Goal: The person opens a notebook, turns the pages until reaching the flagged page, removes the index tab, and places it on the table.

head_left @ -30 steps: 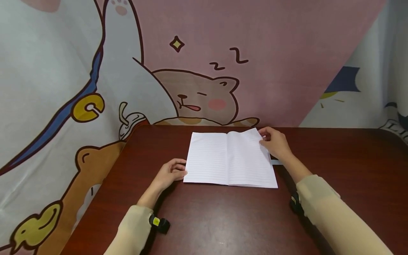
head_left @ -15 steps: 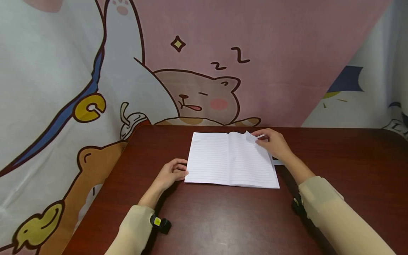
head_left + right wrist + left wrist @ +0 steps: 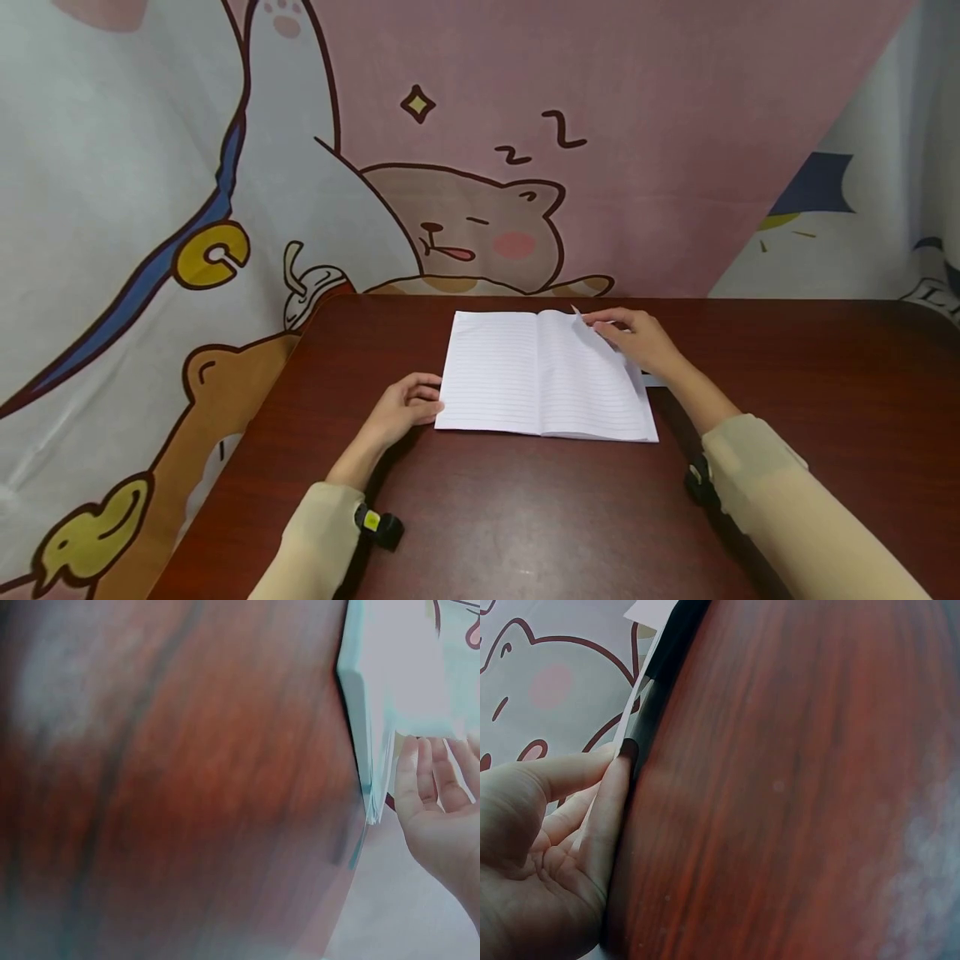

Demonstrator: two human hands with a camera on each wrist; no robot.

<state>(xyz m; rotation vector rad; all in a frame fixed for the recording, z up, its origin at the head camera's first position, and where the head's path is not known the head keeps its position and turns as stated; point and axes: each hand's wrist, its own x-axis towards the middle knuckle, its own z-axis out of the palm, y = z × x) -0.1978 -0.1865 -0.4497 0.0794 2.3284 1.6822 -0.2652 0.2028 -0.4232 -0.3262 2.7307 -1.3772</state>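
Note:
A notebook with lined white pages lies spread on the table, its dark cover showing below the pages in the left wrist view. My left hand pinches its left edge between thumb and fingers. At the upper right corner is my right hand, with fingers fairly straight and tips against a lifted page. That page curls upward along its right side, and its raised corner points to the back. In the right wrist view the page covers the fingertips, while the other leaves stay stacked below.
The dark red-brown table extends to both sides and toward me. A thin pale strip sticks out under the notebook's right side. Behind the table hangs a cartoon-printed cloth. Both wrists wear small black cameras.
My right hand has moved a little left at the upper corner, and the lifted page has curled further left with it. The left hand stays at the left edge.

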